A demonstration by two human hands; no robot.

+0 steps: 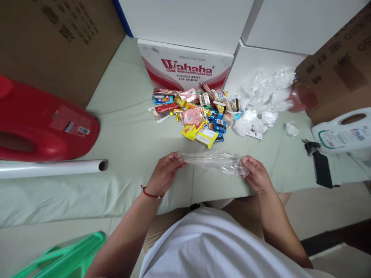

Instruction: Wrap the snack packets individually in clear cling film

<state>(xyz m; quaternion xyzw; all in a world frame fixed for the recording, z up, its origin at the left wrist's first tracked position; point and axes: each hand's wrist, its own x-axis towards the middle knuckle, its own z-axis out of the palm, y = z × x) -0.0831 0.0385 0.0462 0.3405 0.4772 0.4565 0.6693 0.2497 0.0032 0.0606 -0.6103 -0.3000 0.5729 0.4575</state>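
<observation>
Transparent plastic (213, 162), multicoloured snack packs (193, 116), pale-green cloth (121, 127)

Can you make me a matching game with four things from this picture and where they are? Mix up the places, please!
1. Clear plastic film
2. Wahaha carton
3. Red jug
4. Keys

A. Behind the snack packets
B. Next to the black rectangular object
C. Between the left hand and right hand
D. Behind the white roll

Right pairs: 1-C, 2-A, 3-D, 4-B
</observation>
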